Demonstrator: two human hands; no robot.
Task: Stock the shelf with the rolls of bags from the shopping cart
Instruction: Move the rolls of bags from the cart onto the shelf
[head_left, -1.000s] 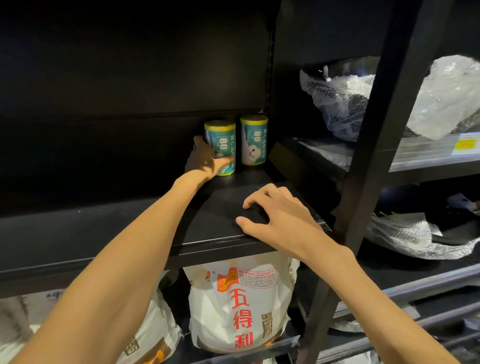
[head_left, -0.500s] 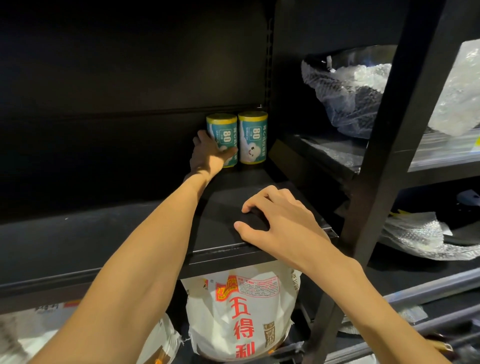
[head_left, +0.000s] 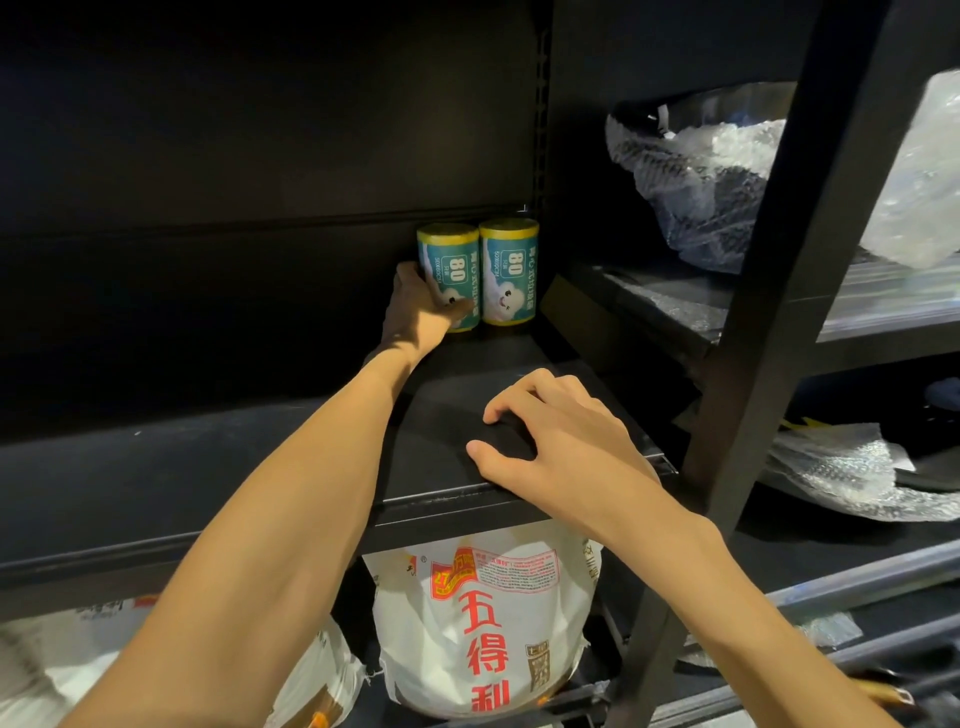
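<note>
Head view: black shelf (head_left: 260, 467) carries two rolls upright, touching, at its back right corner. Left roll (head_left: 451, 265) and right roll (head_left: 508, 270): teal labels, yellow ends, "80" printed. Left hand (head_left: 422, 312), arm outstretched, grip wrapped round left roll. Right hand (head_left: 561, 447) rests on shelf front edge, fingers bent, holding nothing. White sack (head_left: 483, 623) below.

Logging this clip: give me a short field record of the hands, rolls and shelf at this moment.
left hand: left hand grips the left teal, yellow-capped cylindrical roll of bags
right hand: right hand rests, fingers curled, on the black shelf board
second roll: matching teal roll upright, touching the first
below shelf: white sack with red characters
</note>
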